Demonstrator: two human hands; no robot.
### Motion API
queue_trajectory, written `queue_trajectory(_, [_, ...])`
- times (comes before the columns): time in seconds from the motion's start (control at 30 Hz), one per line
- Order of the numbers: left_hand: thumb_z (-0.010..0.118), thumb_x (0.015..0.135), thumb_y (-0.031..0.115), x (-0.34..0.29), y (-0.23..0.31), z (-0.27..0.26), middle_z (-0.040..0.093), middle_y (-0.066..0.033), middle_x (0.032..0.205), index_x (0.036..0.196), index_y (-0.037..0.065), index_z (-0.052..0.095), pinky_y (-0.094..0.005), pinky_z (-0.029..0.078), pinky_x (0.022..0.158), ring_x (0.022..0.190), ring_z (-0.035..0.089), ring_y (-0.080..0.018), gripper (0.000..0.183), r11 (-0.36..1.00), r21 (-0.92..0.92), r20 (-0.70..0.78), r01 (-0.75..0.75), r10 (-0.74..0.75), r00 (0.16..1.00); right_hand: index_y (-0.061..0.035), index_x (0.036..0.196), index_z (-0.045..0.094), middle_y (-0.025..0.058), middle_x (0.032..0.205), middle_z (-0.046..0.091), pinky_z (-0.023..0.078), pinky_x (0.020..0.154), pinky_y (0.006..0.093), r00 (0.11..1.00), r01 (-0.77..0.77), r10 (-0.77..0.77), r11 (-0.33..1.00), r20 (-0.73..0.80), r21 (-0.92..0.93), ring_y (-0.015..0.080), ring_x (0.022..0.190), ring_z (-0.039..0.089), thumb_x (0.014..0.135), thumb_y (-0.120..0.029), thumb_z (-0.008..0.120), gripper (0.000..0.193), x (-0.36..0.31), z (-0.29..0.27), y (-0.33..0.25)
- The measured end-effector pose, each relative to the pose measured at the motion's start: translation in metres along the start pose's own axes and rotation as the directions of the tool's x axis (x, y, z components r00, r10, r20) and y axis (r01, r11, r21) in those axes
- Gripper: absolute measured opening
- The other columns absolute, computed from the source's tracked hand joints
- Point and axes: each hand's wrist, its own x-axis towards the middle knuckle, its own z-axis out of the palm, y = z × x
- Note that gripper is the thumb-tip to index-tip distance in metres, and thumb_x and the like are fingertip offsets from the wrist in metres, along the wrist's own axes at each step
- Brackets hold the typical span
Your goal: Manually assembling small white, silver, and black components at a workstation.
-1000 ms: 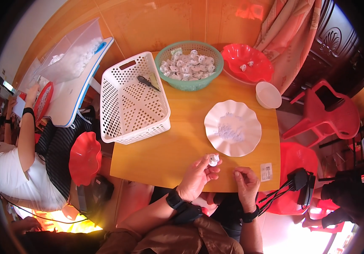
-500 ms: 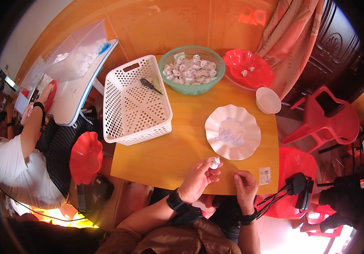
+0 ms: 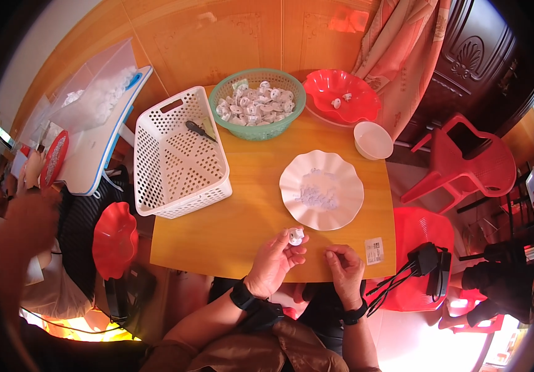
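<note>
Little has been changed at the table (image 3: pixel 251 214) over the last second: the view has been shifted slightly, a blurred arm (image 3: pixel 26 224) of another person has come in at the far left, and the hands are kept in much the same pose. The work in hand thus seems paused on one piece, which has not been put down. That small white part (image 3: pixel 296 237) is clamped between the thumb and fingers of the left hand (image 3: pixel 268 268), over the front of the table, just short of the wavy white plate (image 3: pixel 288 189). Its dark-marked side is turned up toward the camera; it looks stubby, so no long axis can be made out with certainty. The fingertips of the right hand (image 3: pixel 347 273) are drawn together beside it; whether anything tiny is pinched there is too small to be seen.
</note>
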Motion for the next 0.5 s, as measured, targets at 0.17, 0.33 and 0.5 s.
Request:
queue_trajectory(0.17, [0.050, 0.096, 0.035, 0.001, -0.001, 0.004, 0.062, -0.0071, 0.104, 0.118, 0.003, 0.054, -0.0303, 0.050, 0.075, 0.083, 0.059, -0.0129, 0.039, 1.000, 0.003, -0.009, -0.021, 0.021, 1.000, 0.0015, 0.090, 0.064, 0.0055, 0.083, 0.064, 0.047, 0.069, 0.0231, 1.000, 0.009, -0.009, 1.000, 0.012, 0.012, 0.0109, 0.074, 0.059, 0.083, -0.001, 0.064, 0.008, 0.002, -0.001, -0.003])
queue_trajectory(0.33, [0.051, 0.095, 0.034, 0.008, -0.010, 0.000, 0.062, -0.0067, 0.106, 0.120, 0.003, 0.053, -0.0296, 0.050, 0.074, 0.084, 0.059, -0.0123, 0.039, 0.998, -0.037, 0.039, -0.046, 0.048, 0.998, 0.0011, 0.091, 0.064, 0.0050, 0.082, 0.063, 0.047, 0.068, 0.0226, 0.998, 0.041, -0.039, 0.999, 0.052, -0.033, 0.0095, 0.074, 0.058, 0.084, -0.002, 0.063, 0.007, -0.001, 0.000, -0.006])
queue_trajectory(0.5, [0.051, 0.095, 0.036, 0.011, -0.017, 0.019, 0.061, -0.0058, 0.107, 0.122, 0.004, 0.054, -0.0270, 0.048, 0.075, 0.085, 0.057, -0.0102, 0.041, 0.999, 0.025, 0.042, -0.025, 0.024, 0.999, 0.0014, 0.091, 0.064, 0.0029, 0.080, 0.062, 0.047, 0.068, 0.0221, 0.997, 0.043, -0.047, 0.996, 0.055, 0.077, 0.0078, 0.073, 0.056, 0.085, -0.003, 0.063, 0.007, -0.002, -0.003, 0.000])
